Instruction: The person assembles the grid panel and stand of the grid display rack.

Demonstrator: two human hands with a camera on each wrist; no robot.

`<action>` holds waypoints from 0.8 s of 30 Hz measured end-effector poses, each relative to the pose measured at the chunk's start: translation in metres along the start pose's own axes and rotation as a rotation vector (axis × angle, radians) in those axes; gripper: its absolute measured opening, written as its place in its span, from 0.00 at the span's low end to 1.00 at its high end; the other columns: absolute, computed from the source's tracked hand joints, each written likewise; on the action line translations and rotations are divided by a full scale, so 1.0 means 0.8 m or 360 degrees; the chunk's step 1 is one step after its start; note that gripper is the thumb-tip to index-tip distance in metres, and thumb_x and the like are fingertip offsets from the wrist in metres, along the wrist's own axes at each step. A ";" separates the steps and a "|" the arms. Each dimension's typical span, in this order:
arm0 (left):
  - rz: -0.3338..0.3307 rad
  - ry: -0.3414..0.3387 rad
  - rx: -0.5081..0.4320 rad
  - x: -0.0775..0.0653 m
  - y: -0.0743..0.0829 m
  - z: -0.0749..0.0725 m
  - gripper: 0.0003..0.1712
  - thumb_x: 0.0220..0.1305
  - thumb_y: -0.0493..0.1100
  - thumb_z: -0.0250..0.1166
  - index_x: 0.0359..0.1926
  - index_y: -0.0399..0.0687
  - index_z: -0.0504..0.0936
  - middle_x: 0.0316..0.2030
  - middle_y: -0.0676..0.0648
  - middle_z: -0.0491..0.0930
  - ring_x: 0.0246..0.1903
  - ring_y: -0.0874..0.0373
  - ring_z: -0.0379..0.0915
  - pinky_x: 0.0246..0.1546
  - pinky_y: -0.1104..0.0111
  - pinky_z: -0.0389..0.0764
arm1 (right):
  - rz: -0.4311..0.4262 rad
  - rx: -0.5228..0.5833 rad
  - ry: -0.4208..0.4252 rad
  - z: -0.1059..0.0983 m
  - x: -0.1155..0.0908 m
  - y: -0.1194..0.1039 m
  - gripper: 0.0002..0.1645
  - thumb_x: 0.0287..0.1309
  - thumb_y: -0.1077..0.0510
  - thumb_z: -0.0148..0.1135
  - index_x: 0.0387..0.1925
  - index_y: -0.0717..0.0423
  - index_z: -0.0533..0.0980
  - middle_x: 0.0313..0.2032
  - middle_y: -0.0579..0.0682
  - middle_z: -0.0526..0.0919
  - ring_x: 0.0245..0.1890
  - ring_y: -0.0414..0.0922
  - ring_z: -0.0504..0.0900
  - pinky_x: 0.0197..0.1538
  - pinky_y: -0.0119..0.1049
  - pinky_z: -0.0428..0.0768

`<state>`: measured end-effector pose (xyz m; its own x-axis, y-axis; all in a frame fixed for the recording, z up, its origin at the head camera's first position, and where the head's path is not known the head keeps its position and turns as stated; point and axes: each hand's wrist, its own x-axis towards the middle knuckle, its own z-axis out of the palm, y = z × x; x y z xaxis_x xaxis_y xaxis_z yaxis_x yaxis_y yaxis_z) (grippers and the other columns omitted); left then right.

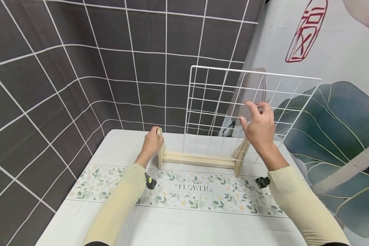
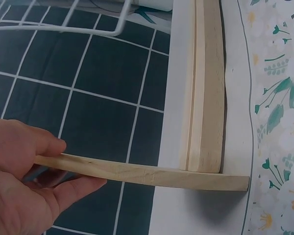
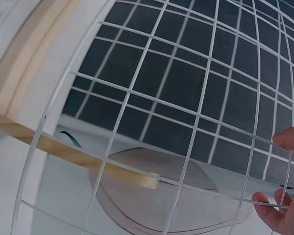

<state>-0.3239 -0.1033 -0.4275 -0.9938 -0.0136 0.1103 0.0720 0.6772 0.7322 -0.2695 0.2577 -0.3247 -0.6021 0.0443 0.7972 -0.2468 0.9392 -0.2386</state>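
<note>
A pale wooden stand (image 1: pixel 200 161) has a long bottom rail and an upright at each end. My left hand (image 1: pixel 152 142) pinches the upper end of the left upright (image 2: pixel 137 174), thumb on one side and fingers on the other. Raised above the stand is a white wire grid panel (image 1: pixel 255 72), tilted. My right hand (image 1: pixel 260 126) grips its wires near the middle, with fingertips curled round them in the right wrist view. The right upright (image 3: pixel 88 159) shows behind the grid. In the head view, the panel's lower part overlaps the rail.
The stand rests on a white table (image 1: pixel 110 147) with a flower-printed strip (image 1: pixel 193 191) lettered FLOWER. Behind it hangs a dark cloth (image 1: pixel 147 68) with white grid lines. To the right is a white curtain (image 1: pixel 273 41) with large leaf prints.
</note>
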 end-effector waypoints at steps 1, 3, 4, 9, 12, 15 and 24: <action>0.0002 0.0002 0.0000 0.000 0.000 0.000 0.29 0.68 0.36 0.59 0.69 0.40 0.66 0.62 0.30 0.77 0.62 0.34 0.76 0.64 0.47 0.77 | -0.0002 0.0003 0.0005 -0.001 0.003 -0.002 0.29 0.57 0.59 0.71 0.61 0.48 0.75 0.57 0.68 0.72 0.48 0.67 0.75 0.38 0.62 0.77; 0.0010 0.0008 -0.0001 0.000 0.000 0.000 0.29 0.68 0.36 0.59 0.68 0.40 0.66 0.62 0.29 0.77 0.62 0.34 0.76 0.64 0.47 0.77 | 0.0001 0.0001 0.0013 -0.004 0.010 -0.005 0.29 0.57 0.59 0.71 0.61 0.49 0.75 0.57 0.68 0.72 0.47 0.67 0.75 0.39 0.62 0.76; 0.0016 0.0012 -0.0002 0.001 -0.001 0.000 0.29 0.68 0.36 0.59 0.68 0.40 0.66 0.62 0.29 0.77 0.61 0.34 0.76 0.64 0.47 0.77 | 0.0000 -0.0002 0.0015 -0.005 0.013 -0.006 0.29 0.57 0.59 0.71 0.61 0.49 0.75 0.57 0.68 0.72 0.47 0.67 0.75 0.39 0.62 0.76; 0.0033 0.0016 -0.0002 0.002 -0.004 0.002 0.29 0.67 0.35 0.59 0.68 0.40 0.66 0.61 0.29 0.78 0.61 0.34 0.77 0.64 0.47 0.77 | -0.0020 -0.0009 0.0025 -0.011 0.028 -0.015 0.30 0.57 0.60 0.71 0.62 0.49 0.75 0.57 0.68 0.72 0.45 0.67 0.75 0.39 0.62 0.76; 0.0034 0.0011 -0.0005 0.002 -0.004 0.003 0.29 0.67 0.35 0.59 0.68 0.40 0.66 0.61 0.29 0.77 0.61 0.34 0.76 0.64 0.47 0.77 | -0.0034 -0.0019 0.0024 -0.016 0.039 -0.021 0.29 0.58 0.60 0.70 0.62 0.49 0.75 0.57 0.68 0.72 0.45 0.67 0.74 0.38 0.62 0.76; 0.0035 0.0016 -0.0002 0.003 -0.005 0.004 0.29 0.67 0.35 0.59 0.68 0.40 0.66 0.61 0.29 0.78 0.61 0.34 0.77 0.64 0.47 0.77 | -0.0033 -0.0037 0.0017 -0.021 0.049 -0.029 0.30 0.59 0.59 0.70 0.63 0.48 0.75 0.57 0.68 0.71 0.44 0.66 0.74 0.37 0.62 0.76; 0.0035 0.0020 0.0011 0.002 -0.004 0.001 0.29 0.67 0.36 0.58 0.69 0.39 0.66 0.61 0.29 0.78 0.60 0.34 0.77 0.63 0.48 0.77 | 0.0010 -0.0037 -0.0016 -0.021 0.067 -0.049 0.30 0.59 0.57 0.70 0.63 0.46 0.74 0.59 0.66 0.71 0.46 0.66 0.74 0.36 0.62 0.76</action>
<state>-0.3258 -0.1051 -0.4305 -0.9908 -0.0078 0.1348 0.0933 0.6823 0.7251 -0.2796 0.2287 -0.2630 -0.6111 0.0471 0.7901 -0.2253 0.9466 -0.2307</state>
